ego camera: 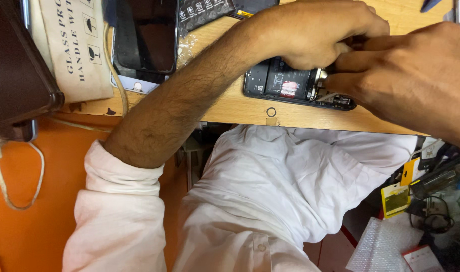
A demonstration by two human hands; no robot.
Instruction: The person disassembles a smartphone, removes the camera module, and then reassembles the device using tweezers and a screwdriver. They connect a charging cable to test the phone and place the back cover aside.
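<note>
Here both hands pinch the flat, glossy opened phone.

A dark glass phone screen panel is laid beside a cream printed cardboard box; a brown leather case is seen at the left.

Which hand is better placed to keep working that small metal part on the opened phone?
Probably right: the right hand has its fingertips pinched at the small metal part, while the left hand lies over the opened phone, apparently steadying it.

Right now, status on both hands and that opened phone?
Left hand and right hand both on the opened phone, fingertips meeting at its right end. Phone flat on wooden bench. Fingers hide the contact spot.
</note>
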